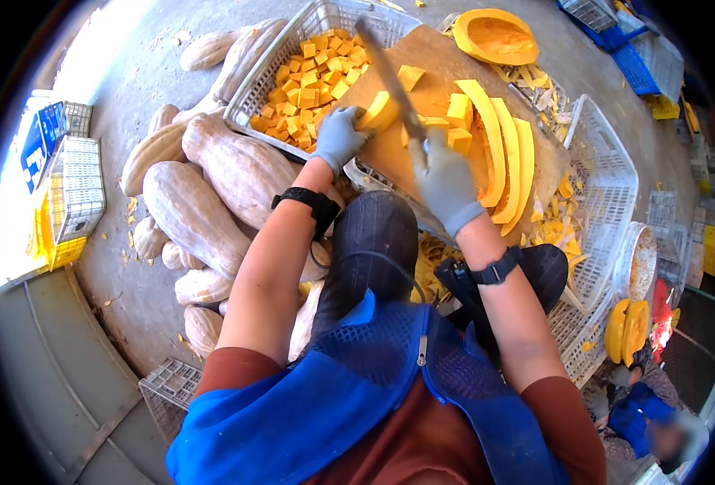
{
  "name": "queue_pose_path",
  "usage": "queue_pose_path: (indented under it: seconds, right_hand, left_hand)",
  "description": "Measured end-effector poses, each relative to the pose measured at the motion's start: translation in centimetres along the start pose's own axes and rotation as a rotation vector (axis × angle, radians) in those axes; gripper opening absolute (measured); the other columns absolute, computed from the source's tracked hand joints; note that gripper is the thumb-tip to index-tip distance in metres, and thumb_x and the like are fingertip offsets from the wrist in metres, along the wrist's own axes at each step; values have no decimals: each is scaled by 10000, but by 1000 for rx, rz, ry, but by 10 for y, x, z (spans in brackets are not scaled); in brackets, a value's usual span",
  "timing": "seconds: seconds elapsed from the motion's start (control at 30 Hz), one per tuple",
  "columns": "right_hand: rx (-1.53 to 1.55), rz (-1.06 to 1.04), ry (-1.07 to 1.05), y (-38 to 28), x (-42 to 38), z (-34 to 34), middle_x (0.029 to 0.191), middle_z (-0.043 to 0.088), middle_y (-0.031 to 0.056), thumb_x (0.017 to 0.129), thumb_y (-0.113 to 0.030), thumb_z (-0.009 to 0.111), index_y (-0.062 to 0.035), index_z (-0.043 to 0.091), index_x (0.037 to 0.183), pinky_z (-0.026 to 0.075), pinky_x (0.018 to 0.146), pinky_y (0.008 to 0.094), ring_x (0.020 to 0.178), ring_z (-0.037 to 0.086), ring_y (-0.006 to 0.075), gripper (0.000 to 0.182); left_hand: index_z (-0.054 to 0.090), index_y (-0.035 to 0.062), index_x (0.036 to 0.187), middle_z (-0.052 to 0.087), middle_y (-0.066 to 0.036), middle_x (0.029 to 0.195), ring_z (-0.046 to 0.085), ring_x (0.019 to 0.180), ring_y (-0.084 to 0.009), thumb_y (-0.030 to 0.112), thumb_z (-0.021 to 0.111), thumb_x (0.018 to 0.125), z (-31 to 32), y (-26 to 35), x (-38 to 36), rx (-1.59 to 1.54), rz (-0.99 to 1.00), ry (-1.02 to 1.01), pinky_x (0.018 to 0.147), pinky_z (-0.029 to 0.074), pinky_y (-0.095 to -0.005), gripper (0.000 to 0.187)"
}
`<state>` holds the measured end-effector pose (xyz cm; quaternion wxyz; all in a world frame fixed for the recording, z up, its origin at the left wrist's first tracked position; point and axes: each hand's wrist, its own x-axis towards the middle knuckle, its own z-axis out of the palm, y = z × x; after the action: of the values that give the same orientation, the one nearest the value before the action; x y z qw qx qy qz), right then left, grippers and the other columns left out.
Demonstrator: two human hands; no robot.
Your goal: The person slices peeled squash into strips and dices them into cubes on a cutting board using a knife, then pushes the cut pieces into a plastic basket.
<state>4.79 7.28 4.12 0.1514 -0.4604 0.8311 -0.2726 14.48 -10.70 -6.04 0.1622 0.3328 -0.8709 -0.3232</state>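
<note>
My right hand, in a grey glove, is closed around the handle of a large knife. Its blade points up and to the left over a wooden cutting board. My left hand, gloved too, grips the end of a pumpkin piece at the board's left edge, just left of the blade. Cut pumpkin chunks lie beside the knife. Long curved pumpkin slices rest to the right of them. Left of the board, a white crate holds many pumpkin cubes.
Whole pale pumpkins are heaped on the floor to my left. A hollowed pumpkin half sits beyond the board. Peelings and a white plastic crate are to the right. Another person is at the lower right.
</note>
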Motion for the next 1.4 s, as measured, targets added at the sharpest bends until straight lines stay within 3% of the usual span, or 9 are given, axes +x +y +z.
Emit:
queue_pose_path:
  seconds: [0.17,0.33,0.43,0.47,0.6,0.7,0.83,1.33,1.4]
  right_hand:
    - [-105,112,-279,31,4,23,836,636,284,948,-321,460,-8,501,1068,473,716,520,799,615,456,338]
    - [122,127,-99,22,-20,8,840,629,267,922,-273,513,-13,487,1021,464,712,528,806,607,452,279]
    - [198,147,1,25,-29,7,825,625,272,916,-263,525,-18,489,1029,467,682,521,791,608,452,273]
    - [204,144,31,25,-30,6,818,623,274,913,-260,529,-20,490,1033,467,671,519,783,609,452,271]
    - [351,219,70,14,-28,10,797,616,288,907,-237,539,-22,488,1067,469,657,525,755,600,471,273]
    - [378,185,107,5,-22,13,798,614,293,903,-210,542,-21,477,1093,470,654,527,751,593,479,276]
    - [299,164,97,-5,-18,5,818,616,286,900,-193,544,-24,457,1109,467,649,528,765,592,477,283]
    - [100,180,-199,11,21,33,838,622,301,919,-255,496,1,481,1012,466,746,532,843,611,465,273]
    - [218,167,-115,9,14,25,826,618,304,914,-249,517,-1,483,997,476,729,515,831,611,465,264]
  left_hand:
    - [662,57,1034,646,-177,996,605,948,-366,255,707,733,-9,-10,-2,28,-10,-20,840,486,-404,364]
    - [531,-87,1205,666,-136,936,666,742,-190,112,702,837,-11,-8,-14,-868,-395,43,649,522,-253,452]
    - [557,-71,1158,697,-152,892,671,795,-227,212,749,776,-5,-23,-13,-681,-506,193,703,524,-293,513]
    - [549,-11,1205,647,-210,1078,654,910,-293,240,744,763,-7,-25,-16,-462,-587,162,781,520,-344,544]
    - [528,174,1294,467,-198,1352,442,1228,-383,237,718,708,-26,5,-9,119,-141,255,1016,377,-449,620]
    - [489,193,1327,480,-167,1357,445,1229,-377,180,676,704,-21,11,24,402,286,112,1034,366,-438,650]
    - [493,208,1314,537,-159,1284,469,1202,-368,200,653,714,-18,22,47,271,134,-218,1018,382,-429,621]
    - [569,207,1227,582,-130,1158,504,1088,-364,336,721,735,11,-10,26,117,183,129,927,424,-447,531]
    - [588,204,1212,584,-118,1154,501,1098,-363,310,727,748,19,-15,35,169,-11,243,942,414,-448,496]
